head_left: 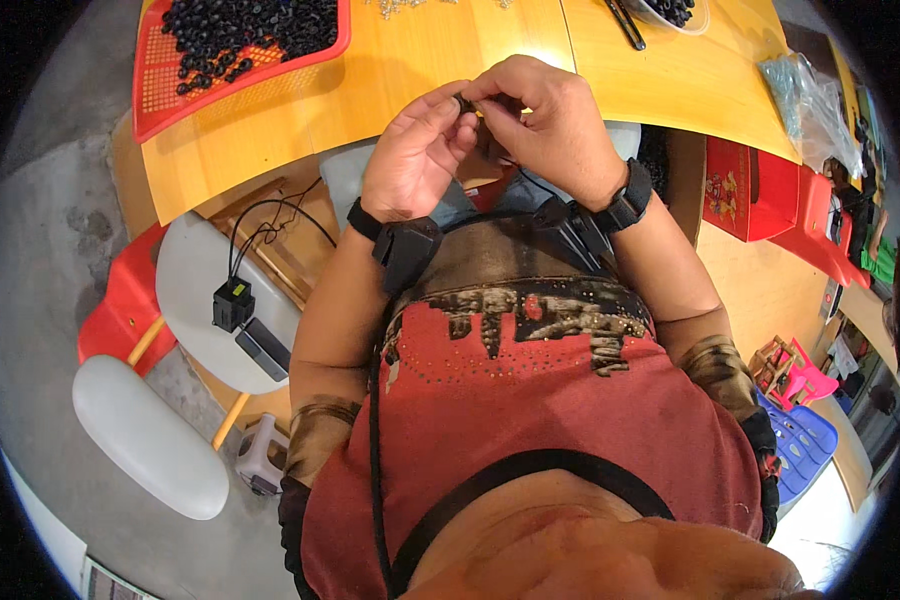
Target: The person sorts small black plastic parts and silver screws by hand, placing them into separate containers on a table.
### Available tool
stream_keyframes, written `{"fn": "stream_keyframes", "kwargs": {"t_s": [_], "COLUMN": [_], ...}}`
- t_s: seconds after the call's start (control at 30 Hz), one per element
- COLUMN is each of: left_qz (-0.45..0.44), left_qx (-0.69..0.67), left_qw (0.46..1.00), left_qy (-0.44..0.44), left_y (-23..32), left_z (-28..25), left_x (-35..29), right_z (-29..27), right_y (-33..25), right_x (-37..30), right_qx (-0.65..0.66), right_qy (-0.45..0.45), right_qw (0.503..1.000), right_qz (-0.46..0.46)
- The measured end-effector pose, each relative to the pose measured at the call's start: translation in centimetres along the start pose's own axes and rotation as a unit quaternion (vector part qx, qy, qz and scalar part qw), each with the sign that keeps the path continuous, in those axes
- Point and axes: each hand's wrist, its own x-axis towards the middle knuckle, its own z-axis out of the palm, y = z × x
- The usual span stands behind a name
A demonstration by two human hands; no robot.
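My left hand and my right hand meet above the near edge of a yellow table. Between the left thumb and fingertips is a small black part, mostly covered by the fingers. The right thumb and index finger pinch at the same spot; whether they grip that part or another tiny piece is hidden. A red plastic basket with many small round black parts stands at the far left of the table.
Tiny clear pieces lie at the table's far edge. A clear bowl of black parts and a slim black tool are far right. A plastic bag hangs over the right edge. A grey chair stands left.
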Motion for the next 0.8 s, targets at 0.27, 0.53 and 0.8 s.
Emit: {"fn": "stream_keyframes", "kwargs": {"t_s": [0.27,0.53,0.8], "left_qz": [0.002,-0.016,0.016], "left_qx": [-0.026,-0.044,-0.084], "left_qw": [1.0,0.999,0.996], "left_qy": [-0.005,-0.016,-0.008], "left_y": [-0.1,0.3,1.2], "left_z": [-0.3,-0.4,-0.5], "left_x": [-0.2,-0.1,-0.5], "right_z": [0.0,-0.3,0.0], "right_y": [-0.3,0.3,-0.2], "right_x": [0.1,0.3,1.6], "right_qx": [0.024,0.006,0.029], "right_qy": [-0.021,-0.019,-0.06], "right_qw": [0.999,1.0,0.998], "right_qz": [0.006,0.013,0.001]}}
